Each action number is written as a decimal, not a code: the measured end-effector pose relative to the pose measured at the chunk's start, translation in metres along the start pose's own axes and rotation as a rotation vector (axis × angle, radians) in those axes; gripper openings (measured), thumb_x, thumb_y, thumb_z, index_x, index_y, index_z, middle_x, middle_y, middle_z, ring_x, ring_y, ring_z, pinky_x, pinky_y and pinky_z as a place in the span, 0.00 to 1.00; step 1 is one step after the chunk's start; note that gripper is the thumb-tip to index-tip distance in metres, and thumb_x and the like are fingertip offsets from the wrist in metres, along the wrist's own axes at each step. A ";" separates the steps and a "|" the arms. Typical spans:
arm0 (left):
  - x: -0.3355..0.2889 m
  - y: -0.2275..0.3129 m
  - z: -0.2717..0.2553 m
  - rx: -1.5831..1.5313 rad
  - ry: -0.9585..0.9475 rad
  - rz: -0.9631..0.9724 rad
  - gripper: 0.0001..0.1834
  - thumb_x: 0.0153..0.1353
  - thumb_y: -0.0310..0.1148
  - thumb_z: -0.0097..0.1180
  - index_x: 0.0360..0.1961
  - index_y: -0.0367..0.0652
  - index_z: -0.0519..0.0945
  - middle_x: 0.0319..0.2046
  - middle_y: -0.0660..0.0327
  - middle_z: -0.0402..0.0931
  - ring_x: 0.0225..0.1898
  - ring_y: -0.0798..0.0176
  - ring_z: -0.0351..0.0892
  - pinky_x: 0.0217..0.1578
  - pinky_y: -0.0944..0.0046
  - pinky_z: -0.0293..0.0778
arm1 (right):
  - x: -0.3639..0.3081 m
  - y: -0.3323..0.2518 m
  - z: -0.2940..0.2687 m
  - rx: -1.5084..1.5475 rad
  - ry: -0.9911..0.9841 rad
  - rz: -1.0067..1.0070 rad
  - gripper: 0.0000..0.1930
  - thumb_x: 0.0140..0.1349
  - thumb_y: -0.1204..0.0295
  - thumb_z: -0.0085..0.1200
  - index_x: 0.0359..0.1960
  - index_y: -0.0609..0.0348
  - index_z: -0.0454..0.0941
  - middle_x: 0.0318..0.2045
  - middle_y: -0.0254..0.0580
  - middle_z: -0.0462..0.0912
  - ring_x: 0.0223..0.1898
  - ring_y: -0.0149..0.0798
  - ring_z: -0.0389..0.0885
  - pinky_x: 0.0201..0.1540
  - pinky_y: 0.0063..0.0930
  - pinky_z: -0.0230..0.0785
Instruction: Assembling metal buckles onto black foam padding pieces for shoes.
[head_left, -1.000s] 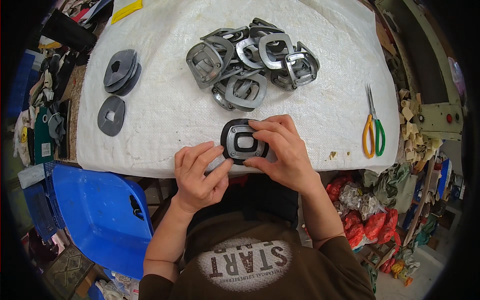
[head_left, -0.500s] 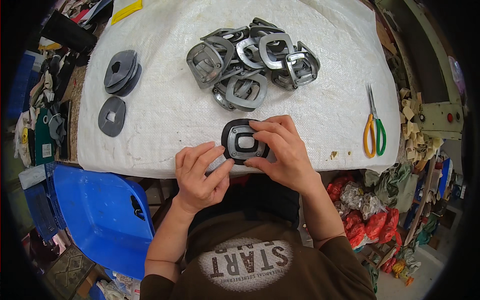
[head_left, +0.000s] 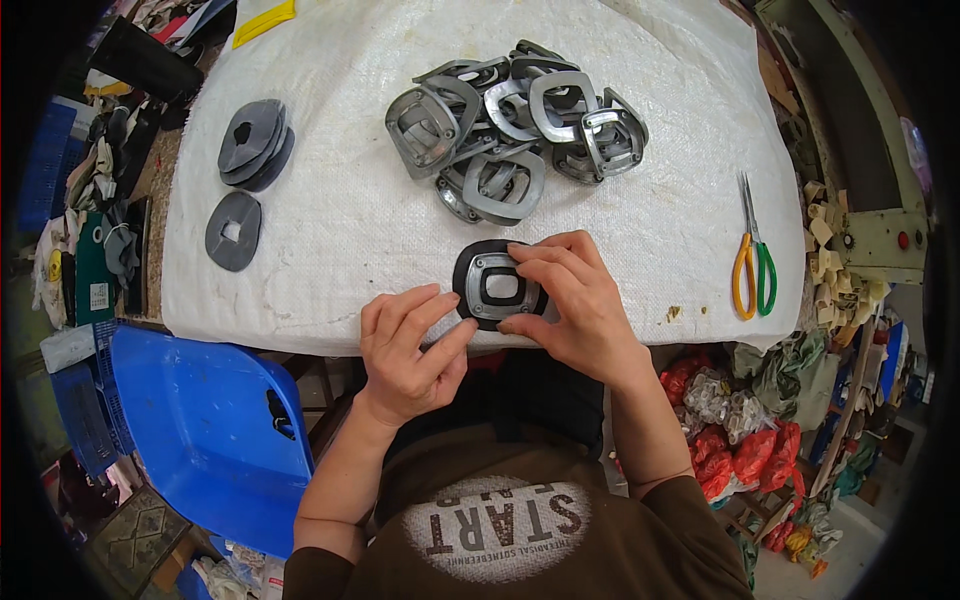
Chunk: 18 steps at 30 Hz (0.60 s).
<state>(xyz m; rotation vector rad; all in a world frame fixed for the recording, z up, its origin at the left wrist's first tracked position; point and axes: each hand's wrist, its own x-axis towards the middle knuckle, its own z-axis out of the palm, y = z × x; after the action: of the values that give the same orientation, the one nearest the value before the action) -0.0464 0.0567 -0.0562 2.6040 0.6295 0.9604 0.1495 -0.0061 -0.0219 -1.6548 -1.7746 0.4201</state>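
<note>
White sheet (head_left: 350, 200) covers the worktop; its front edge sags just before the person's body, bending at both sides with the lens; blue tub (head_left: 215, 440) sits lower left, beyond that edge; metal-frame pile (head_left: 537, 108) is up centre; grey disc stack (head_left: 268, 150) and a loose grey disc (head_left: 221, 243) are at left, a wide strip of sheet between them and the pile; scissors (head_left: 752, 234) lie at right, points away from the person, bare sheet between them and the right hand (head_left: 582, 312); narrow gap between pile and working spot.

Metal frame (head_left: 477, 290) lies on a black pad (head_left: 463, 283) near the front edge, between both hands; silver-grey, rounded square, small round marks at corners, black-edged opening in the middle; pad shows as a dark border around it; right hand pinches across, thumb at the near edge, fingertips at the far one; left hand (head_left: 413, 350) has thumb and fingers apart, tips at the pad's left side; cannot tell whether they press.
</note>
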 end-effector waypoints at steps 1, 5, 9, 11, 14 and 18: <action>0.000 0.000 0.000 0.001 -0.001 -0.002 0.13 0.37 0.29 0.54 0.29 0.48 0.80 0.39 0.62 0.74 0.43 0.58 0.71 0.42 0.59 0.61 | 0.000 0.000 0.000 -0.003 -0.004 0.006 0.25 0.30 0.75 0.67 0.35 0.60 0.71 0.44 0.40 0.76 0.42 0.46 0.70 0.43 0.33 0.67; -0.001 -0.001 0.000 -0.003 0.005 0.001 0.13 0.37 0.29 0.54 0.29 0.48 0.80 0.39 0.62 0.74 0.43 0.58 0.71 0.42 0.59 0.62 | 0.001 -0.001 -0.001 -0.021 -0.014 0.004 0.25 0.31 0.74 0.67 0.36 0.61 0.71 0.44 0.40 0.76 0.42 0.46 0.70 0.43 0.33 0.67; 0.001 0.000 -0.001 -0.031 -0.003 0.002 0.14 0.37 0.26 0.54 0.30 0.46 0.80 0.38 0.60 0.74 0.42 0.56 0.72 0.39 0.58 0.61 | 0.001 -0.002 -0.002 -0.030 -0.024 0.012 0.25 0.31 0.74 0.67 0.36 0.61 0.71 0.44 0.40 0.75 0.42 0.46 0.70 0.43 0.33 0.67; 0.001 0.000 -0.002 -0.036 -0.003 -0.001 0.13 0.38 0.26 0.53 0.30 0.46 0.79 0.38 0.60 0.74 0.42 0.55 0.72 0.39 0.58 0.61 | 0.002 -0.003 -0.002 -0.026 -0.027 0.015 0.25 0.31 0.74 0.67 0.36 0.61 0.71 0.44 0.40 0.75 0.42 0.46 0.70 0.43 0.33 0.67; 0.004 0.002 -0.001 -0.028 0.017 -0.012 0.15 0.38 0.27 0.54 0.32 0.47 0.80 0.37 0.62 0.73 0.42 0.58 0.71 0.41 0.59 0.61 | 0.003 -0.002 -0.004 -0.049 -0.049 0.019 0.25 0.31 0.73 0.68 0.36 0.61 0.71 0.44 0.40 0.76 0.42 0.45 0.70 0.43 0.33 0.68; 0.007 0.006 0.001 0.022 -0.003 -0.080 0.18 0.38 0.26 0.54 0.35 0.48 0.80 0.37 0.61 0.72 0.42 0.59 0.71 0.41 0.59 0.61 | 0.002 0.001 -0.003 -0.011 -0.042 0.037 0.25 0.30 0.71 0.68 0.35 0.60 0.72 0.43 0.38 0.77 0.42 0.44 0.71 0.43 0.33 0.66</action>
<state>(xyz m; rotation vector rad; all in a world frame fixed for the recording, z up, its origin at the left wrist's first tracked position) -0.0388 0.0548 -0.0508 2.5773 0.7415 0.9306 0.1517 -0.0051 -0.0200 -1.7001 -1.7820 0.4657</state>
